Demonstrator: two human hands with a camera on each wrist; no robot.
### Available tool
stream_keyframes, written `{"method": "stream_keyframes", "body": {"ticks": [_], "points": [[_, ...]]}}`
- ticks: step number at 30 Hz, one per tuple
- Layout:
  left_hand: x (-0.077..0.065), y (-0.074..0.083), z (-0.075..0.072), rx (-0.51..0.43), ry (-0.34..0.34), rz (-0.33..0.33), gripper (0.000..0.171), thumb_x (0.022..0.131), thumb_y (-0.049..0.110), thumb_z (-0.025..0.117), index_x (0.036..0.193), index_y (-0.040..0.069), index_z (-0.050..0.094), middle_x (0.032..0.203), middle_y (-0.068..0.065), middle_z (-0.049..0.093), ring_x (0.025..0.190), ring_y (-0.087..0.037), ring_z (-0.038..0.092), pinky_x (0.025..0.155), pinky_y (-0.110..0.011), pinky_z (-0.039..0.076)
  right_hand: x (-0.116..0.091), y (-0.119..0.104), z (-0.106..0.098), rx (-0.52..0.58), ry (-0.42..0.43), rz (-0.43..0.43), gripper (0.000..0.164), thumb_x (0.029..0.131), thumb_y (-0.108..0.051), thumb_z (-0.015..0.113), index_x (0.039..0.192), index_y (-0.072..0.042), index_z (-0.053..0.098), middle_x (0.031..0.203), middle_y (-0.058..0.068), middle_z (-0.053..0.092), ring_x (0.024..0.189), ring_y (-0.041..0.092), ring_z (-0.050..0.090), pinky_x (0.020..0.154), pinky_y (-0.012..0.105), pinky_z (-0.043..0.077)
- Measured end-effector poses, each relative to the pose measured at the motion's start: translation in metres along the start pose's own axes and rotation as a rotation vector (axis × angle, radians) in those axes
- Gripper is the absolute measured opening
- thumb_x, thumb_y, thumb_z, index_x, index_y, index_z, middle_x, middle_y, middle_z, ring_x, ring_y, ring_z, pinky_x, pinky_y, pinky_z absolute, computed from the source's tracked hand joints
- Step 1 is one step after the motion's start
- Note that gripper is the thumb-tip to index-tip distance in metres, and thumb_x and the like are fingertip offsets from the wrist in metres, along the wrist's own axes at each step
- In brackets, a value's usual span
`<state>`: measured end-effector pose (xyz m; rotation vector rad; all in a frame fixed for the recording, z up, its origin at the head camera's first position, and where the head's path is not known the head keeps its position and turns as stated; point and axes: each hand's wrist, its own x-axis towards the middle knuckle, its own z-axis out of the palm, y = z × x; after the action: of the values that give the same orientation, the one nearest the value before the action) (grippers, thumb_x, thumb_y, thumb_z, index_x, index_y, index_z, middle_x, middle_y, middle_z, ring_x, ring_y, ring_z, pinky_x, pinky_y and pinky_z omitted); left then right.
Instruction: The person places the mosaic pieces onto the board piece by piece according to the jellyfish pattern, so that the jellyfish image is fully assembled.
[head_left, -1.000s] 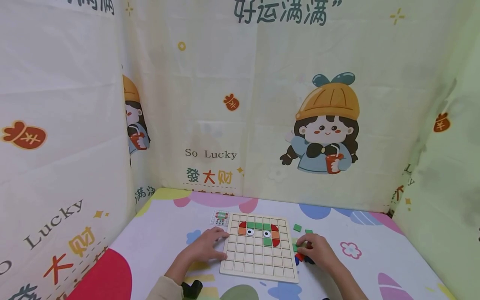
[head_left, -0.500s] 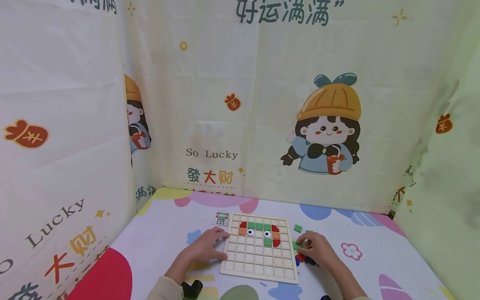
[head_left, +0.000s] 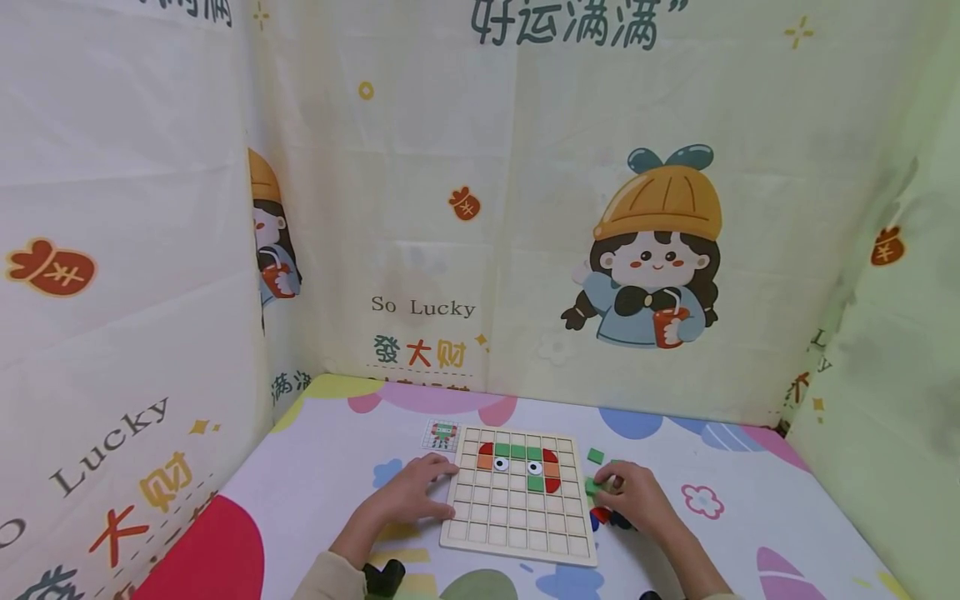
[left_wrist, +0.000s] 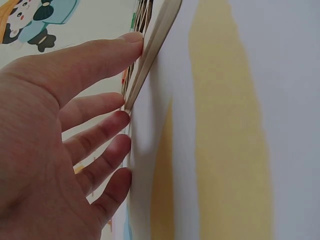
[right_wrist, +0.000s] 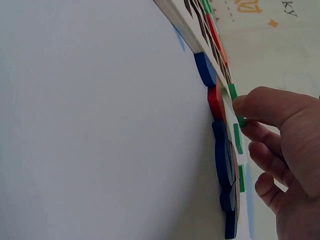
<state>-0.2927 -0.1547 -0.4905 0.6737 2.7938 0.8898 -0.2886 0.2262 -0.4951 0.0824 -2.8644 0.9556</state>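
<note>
A square wooden grid board (head_left: 498, 521) lies on the table, with green, red and orange pieces and two eye pieces set in its upper cells. My left hand (head_left: 405, 493) touches the board's left edge with thumb and fingertips, the fingers spread and fairly straight in the left wrist view. Just off the right edge, my right hand (head_left: 633, 498) pinches a green square tile (right_wrist: 236, 104) between thumb and forefinger. Loose blue pieces (right_wrist: 223, 155) and a red piece (right_wrist: 215, 102) lie below that hand, partly hidden from the head camera.
A small printed pattern card (head_left: 440, 436) lies at the board's upper left corner. Another loose green tile (head_left: 596, 456) sits right of the board. Printed cloth walls (head_left: 420, 250) stand behind and on both sides of the table (head_left: 750, 542).
The green tile in my right hand has risen slightly, with the fingers shifting a little. My left hand and the board stay where they were.
</note>
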Motion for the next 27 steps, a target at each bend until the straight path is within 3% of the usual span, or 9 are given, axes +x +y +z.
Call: {"method": "stream_keyframes", "body": {"ticks": [8,16,27], "points": [[-0.001,0.004,0.000,-0.002,-0.003,-0.003,0.063,0.076,0.036,0.080,0.131,0.015,0.058,0.139,-0.011,0.049,0.129,-0.035,0.043,0.105,-0.058,0.039,0.001,-0.012,0.006,0.019,-0.001,-0.054,0.014,0.076,-0.013,0.079,0.085,-0.020,0.070,0.081,-0.005,0.061,0.079,0.012,0.048,0.061,0.022,0.037],[0.000,0.001,0.001,0.005,-0.005,-0.011,0.063,0.077,0.038,0.080,0.132,0.016,0.058,0.139,-0.009,0.049,0.128,-0.033,0.044,0.106,-0.056,0.040,0.002,-0.027,0.015,0.033,-0.021,-0.165,0.013,0.077,-0.011,0.079,0.083,-0.020,0.071,0.084,-0.006,0.064,0.077,0.012,0.049,0.060,0.022,0.038],[0.000,-0.001,0.002,0.008,-0.003,-0.015,0.063,0.077,0.038,0.080,0.132,0.017,0.059,0.139,-0.009,0.049,0.128,-0.033,0.044,0.105,-0.056,0.040,0.009,-0.039,0.026,0.027,-0.088,-0.206,0.012,0.078,-0.012,0.078,0.081,-0.022,0.070,0.089,-0.007,0.065,0.081,0.012,0.052,0.067,0.023,0.043]]}}
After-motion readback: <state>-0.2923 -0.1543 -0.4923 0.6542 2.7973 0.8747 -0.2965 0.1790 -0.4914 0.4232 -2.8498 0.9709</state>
